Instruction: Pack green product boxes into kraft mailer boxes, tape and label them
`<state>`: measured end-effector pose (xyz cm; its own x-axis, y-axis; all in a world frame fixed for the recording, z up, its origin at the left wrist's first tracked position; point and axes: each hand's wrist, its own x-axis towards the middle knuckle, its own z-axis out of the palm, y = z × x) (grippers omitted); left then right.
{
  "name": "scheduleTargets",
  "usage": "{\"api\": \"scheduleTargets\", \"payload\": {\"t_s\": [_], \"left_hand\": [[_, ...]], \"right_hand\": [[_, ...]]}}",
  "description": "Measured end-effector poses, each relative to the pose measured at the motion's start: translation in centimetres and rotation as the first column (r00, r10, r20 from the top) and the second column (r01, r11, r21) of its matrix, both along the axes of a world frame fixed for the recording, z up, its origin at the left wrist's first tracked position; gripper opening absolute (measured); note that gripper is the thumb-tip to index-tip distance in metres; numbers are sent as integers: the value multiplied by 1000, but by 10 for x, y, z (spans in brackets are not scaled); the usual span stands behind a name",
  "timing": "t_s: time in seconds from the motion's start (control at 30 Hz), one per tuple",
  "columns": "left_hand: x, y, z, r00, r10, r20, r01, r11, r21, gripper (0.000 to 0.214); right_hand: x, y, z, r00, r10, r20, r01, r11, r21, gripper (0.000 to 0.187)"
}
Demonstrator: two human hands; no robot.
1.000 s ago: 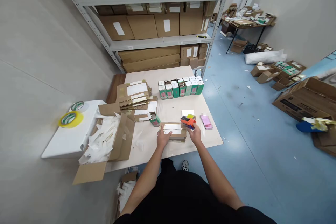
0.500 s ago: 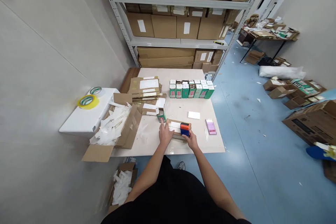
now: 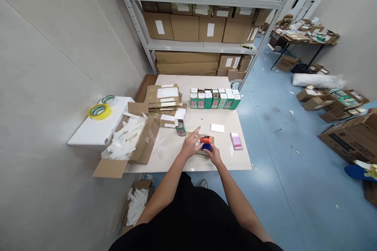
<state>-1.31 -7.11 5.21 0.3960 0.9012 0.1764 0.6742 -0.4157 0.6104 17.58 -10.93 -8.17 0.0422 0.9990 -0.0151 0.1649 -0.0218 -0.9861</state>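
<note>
A small brown cardboard box point(image 3: 200, 154) lies near the front edge of the table, partly hidden by my hands. On top of it sits an orange-and-blue hand tool point(image 3: 206, 143), whose exact kind I cannot make out. My right hand point(image 3: 215, 154) is closed on the tool's right side. My left hand point(image 3: 191, 146) reaches over the box from the left, fingers apart, its tips close to the tool. Left of the box stands an opened green carton point(image 3: 180, 128). Behind my right hand lies a white card or flat box point(image 3: 217, 128).
Several green-and-white cartons point(image 3: 215, 100) stand in a row farther back. Flattened cardboard point(image 3: 163, 98) is stacked at left, beside an open box point(image 3: 149, 141) of white paper strips. Tape rolls point(image 3: 100, 112) lie on a white surface. A pink-purple blurred item point(image 3: 236, 141) lies right.
My left hand has moved from beside the green carton rightward over the box, towards the tool. The right hand stays on the tool, which has shifted slightly left.
</note>
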Motion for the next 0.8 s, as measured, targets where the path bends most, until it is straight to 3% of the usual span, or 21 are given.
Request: {"api": "scheduleTargets", "payload": {"t_s": [0.1, 0.27, 0.43, 0.57, 0.8], "left_hand": [[-2, 2, 4, 998, 4, 69, -6, 1000, 27, 28], [-3, 15, 15, 975, 111, 191, -118, 993, 24, 28], [-17, 39, 20, 927, 325, 187, -307, 944, -121, 24], [-37, 51, 3, 847, 499, 184, -448, 855, -261, 22], [-69, 49, -38, 739, 633, 232, -499, 745, -442, 20]], "right_hand": [[0, 0, 1, 1000, 5, -1, -5, 1000, -9, 44], [1, 2, 5, 997, 64, 34, -63, 998, -15, 46], [1, 7, 14, 976, 146, 162, -153, 988, 29, 45], [1, 13, 19, 951, 188, 246, -216, 972, 93, 45], [-2, 30, 29, 895, 204, 397, -262, 960, 96, 42]]}}
